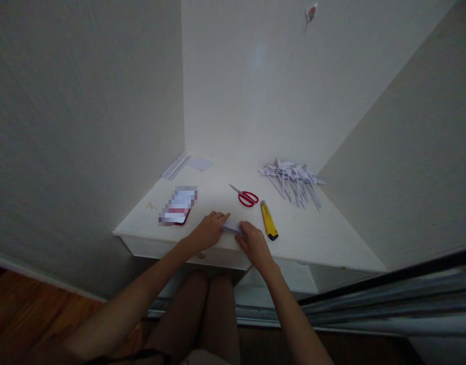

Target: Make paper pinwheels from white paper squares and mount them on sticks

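Observation:
Between my hands, near the front edge of the white tabletop, lies a narrow folded piece of white paper point(231, 229). My left hand point(209, 230) has its fingers closed on the left end of the paper. On the other end, my right hand point(253, 242) presses with bent fingers. Just beyond them rest red-handled scissors point(248, 198), their blades pointing to the back left. Right of my right hand lies a yellow utility knife point(269, 220). The parts of the paper under my fingers are hidden.
Folded paper pinwheels point(293, 175) on paper sticks are heaped at the back right. Several thin paper strips point(175, 166) and a paper square point(200, 163) lie at the back left. A blurred-out phone point(178, 207) is on the left. Walls enclose the tabletop point(324, 238).

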The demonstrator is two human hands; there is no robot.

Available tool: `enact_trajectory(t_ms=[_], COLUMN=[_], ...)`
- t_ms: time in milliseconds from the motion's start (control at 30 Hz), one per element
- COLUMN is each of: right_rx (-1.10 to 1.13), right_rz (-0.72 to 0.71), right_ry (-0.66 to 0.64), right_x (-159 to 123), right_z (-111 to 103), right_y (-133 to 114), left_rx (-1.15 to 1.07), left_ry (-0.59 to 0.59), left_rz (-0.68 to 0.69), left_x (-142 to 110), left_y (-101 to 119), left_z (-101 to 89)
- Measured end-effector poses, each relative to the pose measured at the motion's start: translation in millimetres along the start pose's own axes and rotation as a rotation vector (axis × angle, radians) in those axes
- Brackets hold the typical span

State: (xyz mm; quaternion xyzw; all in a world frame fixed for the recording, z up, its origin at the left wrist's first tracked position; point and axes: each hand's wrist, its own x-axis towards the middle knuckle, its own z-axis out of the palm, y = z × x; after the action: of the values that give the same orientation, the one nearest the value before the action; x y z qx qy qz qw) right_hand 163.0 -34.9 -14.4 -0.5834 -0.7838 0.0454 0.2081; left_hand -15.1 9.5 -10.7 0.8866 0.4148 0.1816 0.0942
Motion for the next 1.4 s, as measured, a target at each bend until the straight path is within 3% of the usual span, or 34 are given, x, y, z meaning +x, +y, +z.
enact_trajectory(t_ms=[233,400,467,600,800,933,1067,1233,1400], right_rx=[-0.081,-0.040,-0.012,0.094,0.489,0.899,1.118,1.163,1.027], right_rz=[-0.111,0.000,0.056,0.094,-0.027,0.012,0.054,-0.017,-0.077], right_ry=[-0.033,-0.019,0.063,0.300,0.412,0.373,0.313,0.269,0.214], right_x=[36,61,75,112,162,170,167,162,161], right_z=[-1,-5,-9,-15,-17,-14,-11,-13,-14], right_y=[3,15,20,26,29,35,41,43,43], left_rx=[-0.234,-0.566,-0.657,-0.755,-0.984,-1.147,-1.195,-1.102,-0.973], left_ry=[0.120,0.383,0.468,0.522,0.638,0.657,0.617,0.597,0.616], left_rz=[-0.099,-0.318,-0.325,-0.267,-0.269,-0.201,-0.160,-0.118,-0.127], left_x=[26,56,71,110,152,155,150,147,146], left_y=[-13,-22,-22,-16,-18,-30,-31,-27,-35], left_z=[14.9,5.9,1.1,-3.4,-13.2,-16.1,-14.9,-15.2,-8.8])
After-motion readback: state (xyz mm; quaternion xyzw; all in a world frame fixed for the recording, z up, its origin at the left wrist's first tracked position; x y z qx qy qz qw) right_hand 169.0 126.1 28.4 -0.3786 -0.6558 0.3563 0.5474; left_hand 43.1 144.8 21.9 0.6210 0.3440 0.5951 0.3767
